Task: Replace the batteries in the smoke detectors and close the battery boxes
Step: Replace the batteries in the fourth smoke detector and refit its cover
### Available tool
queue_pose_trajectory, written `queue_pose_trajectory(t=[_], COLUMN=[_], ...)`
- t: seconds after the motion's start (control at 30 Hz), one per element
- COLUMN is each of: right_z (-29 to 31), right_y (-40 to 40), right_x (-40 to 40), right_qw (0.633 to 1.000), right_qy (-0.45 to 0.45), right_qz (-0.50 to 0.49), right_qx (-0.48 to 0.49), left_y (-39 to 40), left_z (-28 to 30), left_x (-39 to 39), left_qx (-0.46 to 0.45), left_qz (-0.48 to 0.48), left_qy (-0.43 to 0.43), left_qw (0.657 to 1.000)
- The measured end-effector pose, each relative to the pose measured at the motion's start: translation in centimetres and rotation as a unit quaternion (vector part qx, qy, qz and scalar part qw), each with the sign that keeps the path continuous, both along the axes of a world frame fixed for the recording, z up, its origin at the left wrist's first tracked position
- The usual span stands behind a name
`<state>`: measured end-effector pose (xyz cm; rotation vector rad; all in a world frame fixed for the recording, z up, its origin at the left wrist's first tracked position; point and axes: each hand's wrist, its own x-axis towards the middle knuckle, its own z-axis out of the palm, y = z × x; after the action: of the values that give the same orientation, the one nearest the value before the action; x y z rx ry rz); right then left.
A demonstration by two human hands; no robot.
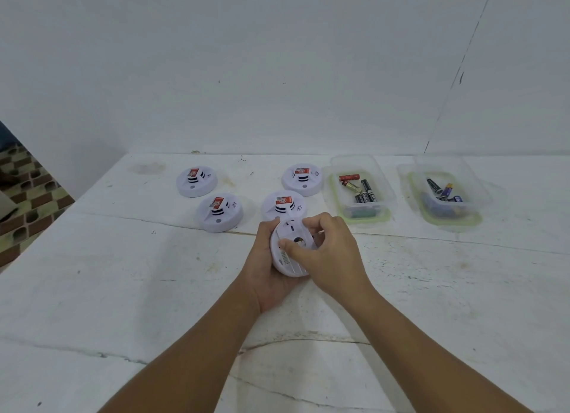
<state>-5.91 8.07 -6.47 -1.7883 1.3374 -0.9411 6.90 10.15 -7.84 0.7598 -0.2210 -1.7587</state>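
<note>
Head view: left hand (265, 267) grip cradles upturned detector (288, 252); right hand (327, 249) grip pinches its back. Four detectors (219, 212) beyond it rest face-up, seemingly unopened; battery tubs (359, 190) right of them. Early stage, I judge.

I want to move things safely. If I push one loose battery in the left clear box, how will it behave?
The batteries are round cylinders lying flat, so one would probably roll. The box walls should stop it. They look rigid, likely heavy for their size.
</note>
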Motion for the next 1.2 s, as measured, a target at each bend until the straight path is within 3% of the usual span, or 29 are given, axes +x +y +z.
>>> queue_pose_trajectory(t=[0.57, 1.2], right_z=[0.8, 0.4], right_y=[-0.4, -0.4], right_x=[-0.4, -1.1], right_qw=[0.996, 0.998], right_qy=[0.08, -0.038], right_qz=[-0.007, -0.003], right_qx=[0.039, 0.044], left_y=[0.4, 0.3], left_z=[0.3, 0.4], left_x=[-0.4, -0.5], left_qx=[-0.037, -0.013], left_qz=[-0.03, -0.003], left_qy=[-0.041, -0.063], left_qw=[0.998, 0.998])
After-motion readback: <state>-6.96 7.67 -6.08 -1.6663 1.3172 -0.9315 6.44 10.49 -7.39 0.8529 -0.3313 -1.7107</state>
